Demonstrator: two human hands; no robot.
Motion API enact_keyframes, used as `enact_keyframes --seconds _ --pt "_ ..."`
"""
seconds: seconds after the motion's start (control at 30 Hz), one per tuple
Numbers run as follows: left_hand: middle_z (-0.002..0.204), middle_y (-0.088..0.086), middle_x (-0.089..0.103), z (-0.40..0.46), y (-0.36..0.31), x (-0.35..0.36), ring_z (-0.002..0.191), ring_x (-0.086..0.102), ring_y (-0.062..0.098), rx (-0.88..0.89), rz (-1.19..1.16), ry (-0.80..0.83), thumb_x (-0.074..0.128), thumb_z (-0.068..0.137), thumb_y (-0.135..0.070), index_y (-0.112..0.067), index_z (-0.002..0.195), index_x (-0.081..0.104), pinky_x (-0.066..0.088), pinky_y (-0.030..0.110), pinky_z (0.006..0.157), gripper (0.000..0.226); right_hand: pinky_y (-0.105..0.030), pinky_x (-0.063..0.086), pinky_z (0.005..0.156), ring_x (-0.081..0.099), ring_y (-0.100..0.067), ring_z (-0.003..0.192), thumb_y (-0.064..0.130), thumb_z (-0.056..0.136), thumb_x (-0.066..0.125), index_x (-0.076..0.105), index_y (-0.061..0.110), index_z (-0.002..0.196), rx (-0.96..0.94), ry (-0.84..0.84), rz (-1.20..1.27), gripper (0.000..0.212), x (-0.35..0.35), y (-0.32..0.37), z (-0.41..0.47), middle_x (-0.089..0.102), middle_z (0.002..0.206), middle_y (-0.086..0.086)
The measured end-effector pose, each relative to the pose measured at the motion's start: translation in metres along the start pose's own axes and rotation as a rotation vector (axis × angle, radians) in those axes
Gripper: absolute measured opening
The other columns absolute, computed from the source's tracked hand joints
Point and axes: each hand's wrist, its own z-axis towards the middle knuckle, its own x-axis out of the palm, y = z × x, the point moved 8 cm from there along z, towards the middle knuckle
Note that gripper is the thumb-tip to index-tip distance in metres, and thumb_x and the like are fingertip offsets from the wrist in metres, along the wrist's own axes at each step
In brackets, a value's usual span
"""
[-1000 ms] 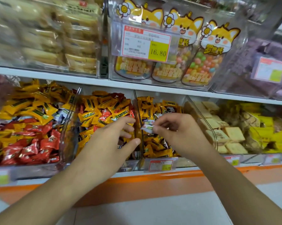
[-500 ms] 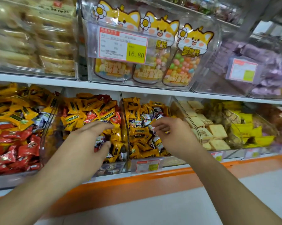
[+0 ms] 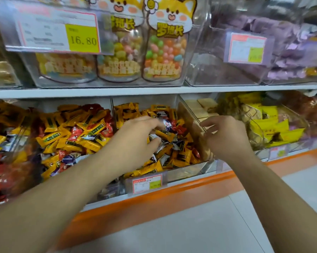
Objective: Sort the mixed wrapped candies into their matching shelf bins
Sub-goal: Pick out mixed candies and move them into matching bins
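Access to lower bins from front and above only; the white shelf board (image 3: 154, 92) caps the headroom. Clear divider walls (image 3: 188, 114) separate neighbouring bins, blocking sideways travel below their top edges. Middle bin (image 3: 186, 170) heaped with candies (image 3: 165, 134) nearly to divider height. Price tag holder (image 3: 147, 183) projects at front lip. Aisle floor (image 3: 190, 225) before the shelf is open.

- You face a lower shelf (image 3: 154, 195) with an orange front edge, carrying clear bins (image 3: 186, 172) of wrapped candies (image 3: 92, 132).
- Your upper shelf (image 3: 117, 92) holds clear bins with candy jars (image 3: 165, 57).
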Motion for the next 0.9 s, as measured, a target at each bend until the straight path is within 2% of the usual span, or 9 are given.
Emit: enact_keyframes --seconds 0.07,0.1,0.2,0.27,0.33,0.47,0.63,0.73,0.9 --pt "0.128 -0.012 0.061 0.034 -0.006 0.022 0.103 0.056 0.003 0.019 0.0 0.026 0.065 0.099 -0.026 -0.032 0.131 0.063 0.049 0.023 0.095 0.033 -0.016 0.047 0.055 0.067 -0.007 0.073 0.003 0.087 0.066 0.08 0.03 0.097 0.023 0.023 0.065 0.032 -0.001 -0.007 0.001 0.074 0.08 0.007" --pt "0.126 -0.01 0.064 0.05 -0.007 0.033 0.104 0.06 0.005 0.026 0.008 0.037 0.066 0.098 -0.024 -0.031 0.129 0.065 0.052 0.026 0.095 0.031 -0.014 0.048 0.053 0.066 -0.003 0.069 0.003 0.088 0.065 0.08 0.031 0.096 0.031 0.03 0.102 0.032 -0.001 -0.01 0.001 0.074 0.079 0.008" --pt "0.127 -0.005 0.067 0.092 -0.007 0.07 0.112 0.062 0.014 0.046 0.084 0.096 0.068 0.096 -0.019 -0.029 0.129 0.067 0.049 0.024 0.092 0.034 -0.01 0.046 0.045 0.064 -0.001 0.06 0.006 0.088 0.071 0.078 0.035 0.089 0.016 0.012 0.175 0.03 -0.002 -0.016 0.002 0.071 0.072 0.01" --pt "0.13 -0.002 0.068 0.111 -0.001 0.094 0.12 0.061 0.02 0.035 0.13 0.165 0.068 0.094 -0.01 -0.03 0.132 0.065 0.052 0.031 0.097 0.043 -0.019 0.052 0.046 0.065 -0.006 0.059 0.01 0.088 0.075 0.074 0.041 0.085 0.014 0.007 0.205 0.031 0.0 -0.02 0.004 0.07 0.068 0.008" --pt "0.126 -0.002 0.07 0.124 0.005 0.109 0.115 0.065 0.02 0.003 0.134 0.197 0.069 0.09 -0.004 -0.032 0.131 0.065 0.057 0.036 0.093 0.05 -0.032 0.059 0.052 0.066 -0.01 0.059 0.016 0.089 0.076 0.072 0.045 0.083 0.034 0.013 0.2 0.03 0.003 -0.025 0.006 0.071 0.067 0.007" --pt "0.107 -0.004 0.069 0.139 0.013 0.115 0.097 0.066 0.019 -0.066 0.153 0.186 0.077 0.087 -0.015 -0.033 0.122 0.066 0.058 0.037 0.083 0.04 -0.016 0.05 0.048 0.065 -0.005 0.063 0.018 0.089 0.075 0.072 0.043 0.085 0.042 0.02 0.181 0.026 0.007 -0.029 0.008 0.069 0.068 0.012" --pt "0.086 -0.007 0.062 0.141 0.011 0.115 0.084 0.063 0.019 -0.043 0.173 0.172 0.08 0.084 -0.017 -0.036 0.109 0.066 0.057 0.036 0.075 0.035 -0.005 0.043 0.047 0.06 -0.002 0.065 0.013 0.09 0.073 0.076 0.037 0.097 0.04 0.038 0.204 0.024 0.011 -0.027 0.009 0.064 0.077 0.019" --pt "0.1 -0.008 0.067 0.138 0.011 0.115 0.088 0.063 0.015 -0.049 0.158 0.2 0.078 0.087 -0.015 -0.038 0.108 0.069 0.058 0.034 0.075 0.033 -0.004 0.041 0.047 0.057 0.001 0.066 0.014 0.091 0.073 0.078 0.036 0.099 0.033 0.029 0.216 0.024 0.009 -0.026 0.008 0.057 0.075 0.025" --pt "0.12 -0.003 0.068 0.134 0.007 0.116 0.098 0.067 0.023 -0.039 0.283 0.191 0.075 0.091 -0.024 -0.044 0.116 0.071 0.062 0.04 0.076 0.033 -0.005 0.035 0.043 0.056 0.002 0.068 0.016 0.094 0.072 0.076 0.039 0.1 0.042 0.041 0.207 0.024 0.009 -0.025 0.007 0.054 0.078 0.027"
